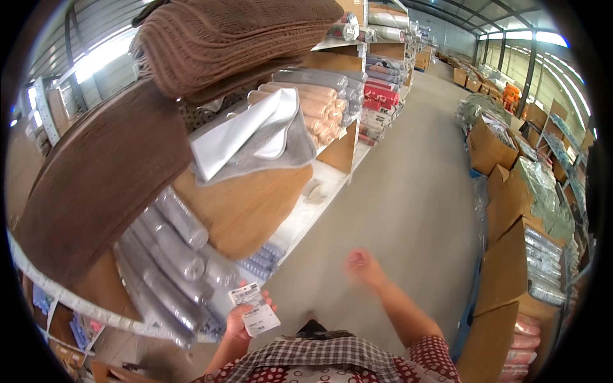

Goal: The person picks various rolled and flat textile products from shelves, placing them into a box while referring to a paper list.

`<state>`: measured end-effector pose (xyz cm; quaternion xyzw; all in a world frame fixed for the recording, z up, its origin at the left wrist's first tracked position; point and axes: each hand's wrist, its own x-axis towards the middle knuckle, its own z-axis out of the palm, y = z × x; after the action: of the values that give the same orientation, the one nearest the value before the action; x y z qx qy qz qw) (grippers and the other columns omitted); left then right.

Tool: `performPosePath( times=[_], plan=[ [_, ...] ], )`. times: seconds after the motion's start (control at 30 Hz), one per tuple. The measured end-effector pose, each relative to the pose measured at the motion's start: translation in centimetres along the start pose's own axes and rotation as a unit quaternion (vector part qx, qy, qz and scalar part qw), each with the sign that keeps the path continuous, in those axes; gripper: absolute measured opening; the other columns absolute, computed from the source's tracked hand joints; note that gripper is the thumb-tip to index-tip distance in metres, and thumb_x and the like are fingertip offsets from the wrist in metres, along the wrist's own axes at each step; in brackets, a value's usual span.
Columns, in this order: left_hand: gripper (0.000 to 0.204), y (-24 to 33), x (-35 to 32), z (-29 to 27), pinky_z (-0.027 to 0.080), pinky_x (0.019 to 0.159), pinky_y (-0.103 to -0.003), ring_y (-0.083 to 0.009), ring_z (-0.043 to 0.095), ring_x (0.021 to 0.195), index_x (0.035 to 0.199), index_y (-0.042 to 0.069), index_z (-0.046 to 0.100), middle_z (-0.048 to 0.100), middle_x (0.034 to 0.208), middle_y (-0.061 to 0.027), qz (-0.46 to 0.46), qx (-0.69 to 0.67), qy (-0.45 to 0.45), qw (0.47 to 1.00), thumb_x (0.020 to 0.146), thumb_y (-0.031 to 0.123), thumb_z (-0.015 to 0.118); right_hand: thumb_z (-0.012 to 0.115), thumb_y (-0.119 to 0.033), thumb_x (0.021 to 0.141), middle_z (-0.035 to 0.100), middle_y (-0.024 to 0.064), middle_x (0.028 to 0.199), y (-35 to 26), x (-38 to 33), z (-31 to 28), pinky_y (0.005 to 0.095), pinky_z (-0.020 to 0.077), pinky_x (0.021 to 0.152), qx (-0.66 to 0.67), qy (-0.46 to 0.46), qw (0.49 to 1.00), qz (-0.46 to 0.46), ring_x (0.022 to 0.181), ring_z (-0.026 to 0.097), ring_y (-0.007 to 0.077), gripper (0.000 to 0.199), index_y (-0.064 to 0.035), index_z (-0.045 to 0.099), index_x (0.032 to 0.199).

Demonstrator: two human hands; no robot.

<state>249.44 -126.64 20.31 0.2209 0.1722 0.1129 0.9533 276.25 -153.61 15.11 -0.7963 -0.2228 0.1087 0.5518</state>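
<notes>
My left hand [239,321] holds a small white paper label [253,309] with dark print, close to the shelf's lower edge. Right beside it lie several grey rolled mats in clear wrap [171,255]. My right hand [363,265] hangs in the air over the concrete aisle floor, blurred, fingers loosely curled, with nothing in it. Above the rolls a folded grey and white mat [255,134] hangs off the shelf, and brown mats [223,38] are piled on top.
A tall shelf rack [338,156] runs along my left with rolled and folded mats. Open cardboard boxes [511,210] full of wrapped goods line the right side. The grey concrete aisle [408,179] stretches ahead between them.
</notes>
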Motion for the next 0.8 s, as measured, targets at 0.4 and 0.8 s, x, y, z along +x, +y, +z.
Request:
performPosePath(
  times=[0.4, 0.8],
  plan=[
    [0.078, 1.1, 27.4, 15.4, 0.045, 0.094, -0.056, -0.0359, 0.059, 0.098, 0.139, 0.031, 0.037, 0.055, 0.114, -0.0212, -0.001, 0.015, -0.073, 0.997, 0.071, -0.003, 0.056, 0.073, -0.021, 0.073, 0.042, 0.0219, 0.134, -3.6, 39.2, -19.1, 0.0458, 0.0358, 0.103, -0.339, 0.168, 0.916, -0.132, 0.124, 0.04, 0.0396, 0.077, -0.0015, 0.034, 0.136],
    [0.09, -6.2, 28.7, 19.5, 0.044, 0.092, -0.054, -0.0349, 0.056, 0.099, 0.143, 0.032, 0.023, 0.052, 0.11, -0.0201, 0.273, -0.134, 0.222, 0.926, 0.063, 0.0, 0.052, 0.062, -0.021, 0.081, 0.028, 0.0058, 0.152, -15.1, 88.7, -16.0, 0.0423, 0.0239, 0.112, -0.603, 0.145, 0.768, -0.158, 0.139, 0.029, 0.0214, 0.076, -0.0102, 0.024, 0.147]
  ],
)
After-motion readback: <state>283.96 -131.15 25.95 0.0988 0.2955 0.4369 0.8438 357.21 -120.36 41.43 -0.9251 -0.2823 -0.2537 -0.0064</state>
